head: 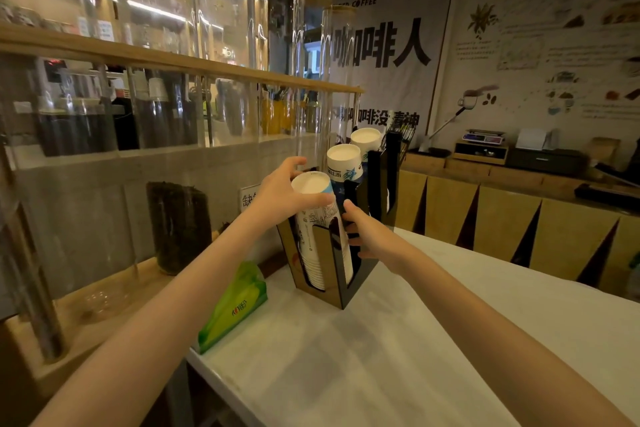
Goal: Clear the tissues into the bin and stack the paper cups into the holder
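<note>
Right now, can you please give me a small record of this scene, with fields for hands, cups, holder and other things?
left hand: gripping top of the nearest cup stack
right hand: on the cup holder, steadying its side
cup stacks: three, upside down, in a row in the holder
counter: white, holder stands on it
tissue pack: green, left of holder
bin: not visible

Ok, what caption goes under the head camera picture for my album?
Left hand presses paper cups into the holder while the right hand steadies it.
</note>
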A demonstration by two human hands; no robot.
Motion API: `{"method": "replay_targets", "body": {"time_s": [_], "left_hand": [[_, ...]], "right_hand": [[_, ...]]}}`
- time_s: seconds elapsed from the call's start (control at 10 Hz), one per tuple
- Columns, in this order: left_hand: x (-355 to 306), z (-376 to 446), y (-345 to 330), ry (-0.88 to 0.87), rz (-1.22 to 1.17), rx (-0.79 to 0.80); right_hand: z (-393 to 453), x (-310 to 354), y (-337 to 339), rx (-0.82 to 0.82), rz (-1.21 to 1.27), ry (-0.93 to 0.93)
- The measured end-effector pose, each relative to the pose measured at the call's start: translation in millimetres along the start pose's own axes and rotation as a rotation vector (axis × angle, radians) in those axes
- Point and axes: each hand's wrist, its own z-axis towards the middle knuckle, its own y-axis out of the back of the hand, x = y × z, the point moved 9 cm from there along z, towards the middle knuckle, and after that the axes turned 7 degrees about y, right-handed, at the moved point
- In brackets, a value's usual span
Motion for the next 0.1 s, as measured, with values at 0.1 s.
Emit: {"method": "replay_targets", "body": {"time_s": [0.1], "left_hand": [[-20.7, -5.8, 7.4, -0.07, 0.006, -0.093]], "right_hand": [[-3.7, 15.1, 18.7, -0.075, 0.031, 0.076]]}}
